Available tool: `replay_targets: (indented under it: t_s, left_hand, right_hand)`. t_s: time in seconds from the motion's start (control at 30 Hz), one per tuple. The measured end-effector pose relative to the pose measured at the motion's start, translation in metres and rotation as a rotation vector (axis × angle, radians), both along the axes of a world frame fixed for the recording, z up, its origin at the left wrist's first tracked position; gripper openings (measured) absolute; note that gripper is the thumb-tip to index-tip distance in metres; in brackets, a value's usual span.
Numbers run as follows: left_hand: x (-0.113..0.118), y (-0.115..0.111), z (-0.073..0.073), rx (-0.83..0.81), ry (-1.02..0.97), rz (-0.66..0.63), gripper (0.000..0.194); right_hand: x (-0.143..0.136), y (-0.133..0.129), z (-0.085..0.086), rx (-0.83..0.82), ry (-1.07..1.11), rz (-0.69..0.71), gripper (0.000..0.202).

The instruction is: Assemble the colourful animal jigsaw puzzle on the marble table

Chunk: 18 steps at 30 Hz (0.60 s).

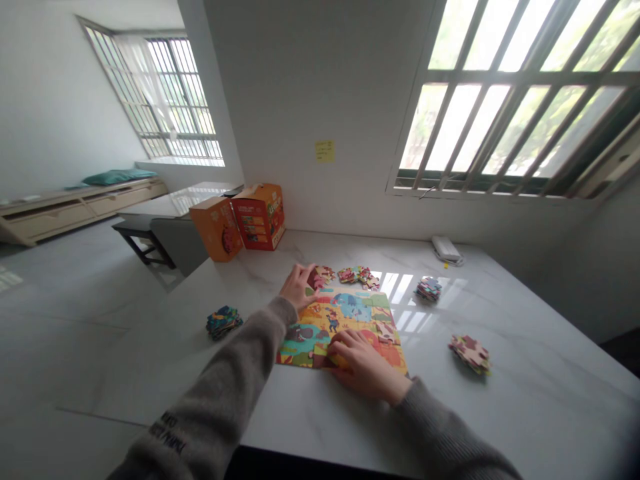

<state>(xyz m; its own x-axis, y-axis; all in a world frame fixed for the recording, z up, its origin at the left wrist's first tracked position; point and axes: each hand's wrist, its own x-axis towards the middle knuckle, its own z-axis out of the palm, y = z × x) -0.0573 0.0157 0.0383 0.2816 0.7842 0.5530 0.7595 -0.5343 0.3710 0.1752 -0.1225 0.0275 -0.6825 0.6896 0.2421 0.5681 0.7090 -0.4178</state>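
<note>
A jigsaw puzzle (345, 309) with colourful animals lies joined on the marble-patterned table. At its upper left corner is my left hand (297, 287), thumb and fingers apart, with the fingertips beside a pile of reddish puzzle pieces (324, 275). My right hand (363, 367) rests over the puzzle's lower edge. Its fingers are bent together and press on the puzzle near a green and brown part, the thumb along the edge; the palm hides some of the picture. Another pile of puzzle pieces (356, 274) touches or nearly touches the puzzle's top edge.
Dark blue-green pieces (223, 323) are piled at the left. To the right stand a small stack (429, 289) and a pinkish pile (470, 354). Two orange boxes (260, 217) stand at the back left. A white power strip (447, 249) lies near the wall.
</note>
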Motion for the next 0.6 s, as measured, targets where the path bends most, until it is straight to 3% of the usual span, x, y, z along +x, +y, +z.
replay_targets:
  t_s: [0.17,0.27,0.47,0.6]
  left_hand:
    - [-0.003,-0.074,-0.012,0.067,-0.118,-0.018,0.069]
    - [-0.002,-0.101,-0.019,0.060,-0.180,-0.015,0.076]
    - [0.003,-0.112,-0.026,0.067,-0.149,-0.114,0.076]
    - [0.004,-0.108,-0.034,0.100,-0.119,-0.164,0.067]
  right_hand:
    - [-0.002,-0.002,0.006,-0.022,0.021,0.003,0.018]
    - [-0.003,-0.002,0.008,-0.041,0.070,-0.023,0.013]
    - [-0.012,0.007,0.008,-0.152,0.515,-0.251,0.041]
    - [-0.025,0.015,0.005,-0.278,0.704,-0.261,0.033]
